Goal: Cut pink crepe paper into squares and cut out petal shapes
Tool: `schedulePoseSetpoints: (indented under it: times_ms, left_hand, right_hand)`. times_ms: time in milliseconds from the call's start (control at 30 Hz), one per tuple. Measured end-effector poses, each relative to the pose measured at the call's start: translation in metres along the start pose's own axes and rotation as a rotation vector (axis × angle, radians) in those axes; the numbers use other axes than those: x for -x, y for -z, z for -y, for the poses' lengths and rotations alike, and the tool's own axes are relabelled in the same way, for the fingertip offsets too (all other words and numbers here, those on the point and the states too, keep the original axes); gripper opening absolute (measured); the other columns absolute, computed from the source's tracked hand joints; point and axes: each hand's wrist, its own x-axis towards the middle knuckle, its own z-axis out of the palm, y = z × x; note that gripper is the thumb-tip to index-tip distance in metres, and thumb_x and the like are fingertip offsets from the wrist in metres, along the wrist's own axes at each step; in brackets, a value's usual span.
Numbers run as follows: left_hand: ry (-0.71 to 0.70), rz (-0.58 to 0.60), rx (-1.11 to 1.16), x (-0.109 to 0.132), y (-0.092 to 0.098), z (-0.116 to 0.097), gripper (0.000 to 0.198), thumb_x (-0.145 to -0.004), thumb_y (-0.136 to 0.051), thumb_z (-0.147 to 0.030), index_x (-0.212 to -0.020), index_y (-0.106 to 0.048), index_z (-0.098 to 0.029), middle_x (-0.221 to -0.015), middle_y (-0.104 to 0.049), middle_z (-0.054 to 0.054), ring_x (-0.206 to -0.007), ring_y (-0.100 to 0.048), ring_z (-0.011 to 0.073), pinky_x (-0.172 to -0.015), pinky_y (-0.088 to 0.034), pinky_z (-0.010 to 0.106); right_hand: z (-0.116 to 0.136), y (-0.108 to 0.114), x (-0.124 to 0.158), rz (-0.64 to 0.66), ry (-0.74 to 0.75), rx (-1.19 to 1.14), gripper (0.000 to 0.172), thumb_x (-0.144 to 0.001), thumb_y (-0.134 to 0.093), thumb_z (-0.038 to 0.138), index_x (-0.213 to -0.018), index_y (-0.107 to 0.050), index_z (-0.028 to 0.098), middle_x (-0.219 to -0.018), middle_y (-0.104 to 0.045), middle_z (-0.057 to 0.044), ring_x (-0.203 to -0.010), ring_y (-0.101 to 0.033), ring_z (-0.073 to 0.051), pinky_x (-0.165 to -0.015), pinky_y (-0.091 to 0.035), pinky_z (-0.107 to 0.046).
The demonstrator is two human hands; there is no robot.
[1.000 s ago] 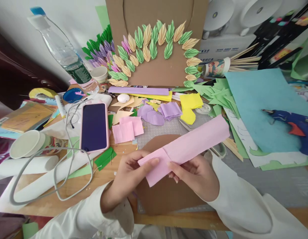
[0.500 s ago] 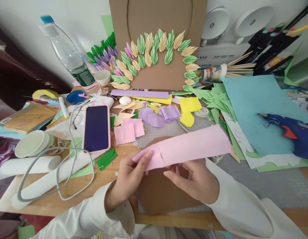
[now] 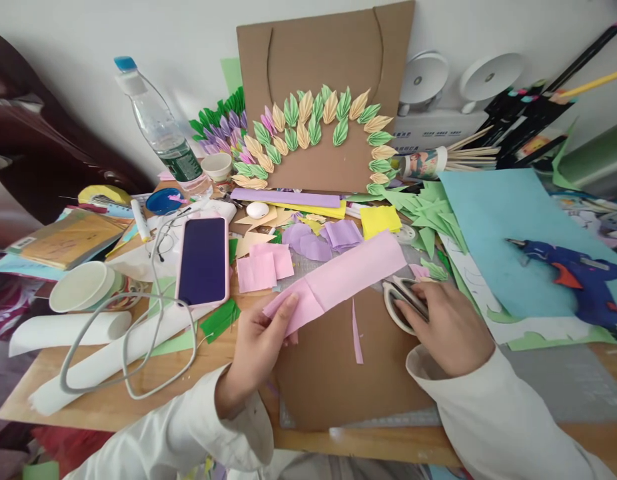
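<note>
My left hand [image 3: 261,343] pinches the near left end of a long folded pink paper strip [image 3: 346,275], which slants up to the right above a brown cardboard sheet [image 3: 333,373]. My right hand [image 3: 448,323] rests on the white handles of a pair of scissors [image 3: 401,300] lying at the cardboard's right edge, fingers curled over them. A thin pink paper sliver [image 3: 356,333] lies on the cardboard between the hands. Two small pink squares [image 3: 263,265] sit just left of the strip.
A pink-cased phone [image 3: 203,260] with a grey cable [image 3: 123,333] lies left. A leaf-decorated cardboard panel [image 3: 323,113] stands at the back, a water bottle [image 3: 161,137] beside it. Blue paper [image 3: 508,220] bearing a blue glue gun [image 3: 573,273] lies right. Paper cups, white rolls and green scraps crowd the desk.
My right hand let go of the pink strip and moved right onto the scissors. The strip now hangs from my left hand alone, and a thin sliver has dropped onto the cardboard.
</note>
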Motion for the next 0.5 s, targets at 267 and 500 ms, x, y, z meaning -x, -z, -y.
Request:
schedulePoseSetpoints:
  times_ms: [267,500]
  left_hand:
    - [-0.083,-0.108,-0.076,0.000,0.002,-0.006,0.042,-0.089,-0.056,-0.036,-0.051,-0.047,-0.019,-0.041,-0.045,-0.005,-0.040,-0.040,0.0092,-0.043,-0.029,0.022]
    - [-0.114,-0.215,-0.019,-0.002,0.005,-0.006,0.042,-0.091,-0.055,-0.035,-0.053,-0.046,-0.019,-0.043,-0.045,-0.006,-0.040,-0.041,0.0074,-0.042,-0.031,0.021]
  right_hand:
    - [-0.012,0.038,0.001,0.239,-0.228,-0.197,0.024,-0.083,-0.050,0.044,-0.095,-0.058,0.024,-0.093,-0.072,-0.014,-0.079,-0.069,-0.035,-0.064,-0.052,-0.047]
    - [-0.001,0.078,0.010,0.562,-0.121,-0.762,0.029,-0.081,-0.064,0.048,-0.106,-0.061,0.035,-0.082,-0.068,-0.010,-0.068,-0.067,-0.023,-0.051,-0.054,-0.027]
